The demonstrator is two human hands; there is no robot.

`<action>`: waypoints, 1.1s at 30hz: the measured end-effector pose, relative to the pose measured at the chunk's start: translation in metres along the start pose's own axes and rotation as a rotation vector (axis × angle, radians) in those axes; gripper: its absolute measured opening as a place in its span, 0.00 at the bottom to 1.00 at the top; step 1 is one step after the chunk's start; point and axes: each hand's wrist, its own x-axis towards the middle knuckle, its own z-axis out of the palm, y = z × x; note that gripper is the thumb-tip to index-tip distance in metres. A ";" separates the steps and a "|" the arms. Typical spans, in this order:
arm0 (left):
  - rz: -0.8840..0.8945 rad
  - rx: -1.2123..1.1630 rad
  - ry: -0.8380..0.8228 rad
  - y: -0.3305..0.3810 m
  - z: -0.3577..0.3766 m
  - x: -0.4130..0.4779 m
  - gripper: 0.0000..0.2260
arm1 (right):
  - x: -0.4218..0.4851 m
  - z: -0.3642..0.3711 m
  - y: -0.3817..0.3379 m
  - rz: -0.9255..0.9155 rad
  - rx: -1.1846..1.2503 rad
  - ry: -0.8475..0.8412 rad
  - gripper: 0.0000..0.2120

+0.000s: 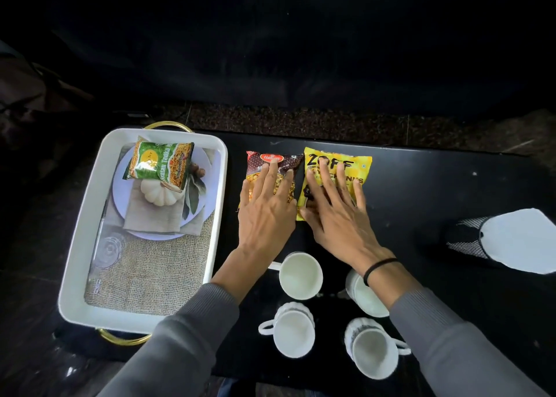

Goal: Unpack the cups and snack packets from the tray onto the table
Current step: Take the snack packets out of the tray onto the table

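Left hand (266, 213) lies flat, fingers straight, on the brown snack packet (272, 175); right hand (334, 213) likewise presses the yellow packet (337, 173), both on the black table (421, 186). A green packet (161, 163) remains in the white tray (87, 216); four white cups (299, 274) stand on the table nearer the person.

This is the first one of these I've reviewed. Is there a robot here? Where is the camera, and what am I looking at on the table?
There is no robot: the grips are a person's bare hands, filmed by one camera worn on the head and looking down. The left grip rests flat on a brown snack packet. The right grip rests flat on a yellow snack packet. Both packets lie on the black table, and neither is lifted or clutched. Four white cups stand nearer the person. At the left, the white tray holds one green packet.
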 end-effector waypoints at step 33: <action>-0.282 -0.241 0.174 -0.176 -0.078 -0.039 0.26 | 0.077 -0.031 -0.198 -0.250 0.249 0.024 0.16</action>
